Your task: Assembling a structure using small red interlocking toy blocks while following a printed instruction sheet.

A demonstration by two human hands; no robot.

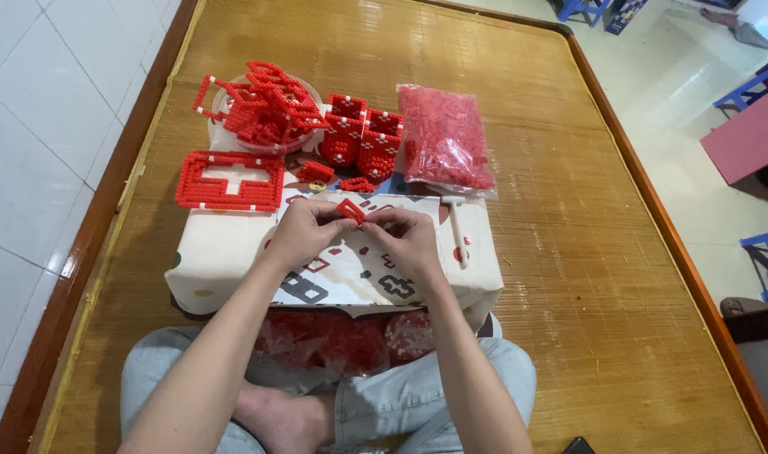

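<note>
Both hands meet over a low white box, and between them sits a small red block piece (350,210), a little open square built of tiny bricks. The left hand (304,231) pinches its left side with fingertips closed on it, and the right hand (409,235) grips the other side the same way, so the two hands are drawn together with the piece clamped between them, held just above the box top. Under the hands lies a printed sheet (350,273) with red and grey shapes on it, spread across the white box (224,244), which rests on a woven bamboo mat (569,252). Just right of the right hand, a small white tool with a handle (458,229) lies on the box. Beyond the left hand, a flat red frame with white corner dots (230,180) lies at the far left edge of the box. Farther out past both hands stands a heap of red lattice parts in a clear bowl (266,105), and beside it a group of upright red block sections with white dots (360,134). Beyond the right hand lies a clear bag full of loose red bricks (444,139). Near the person's lap, below the wrists, more clear bags of red bricks (358,336) rest between the box and the crossed legs in pale jeans (451,387).
</note>
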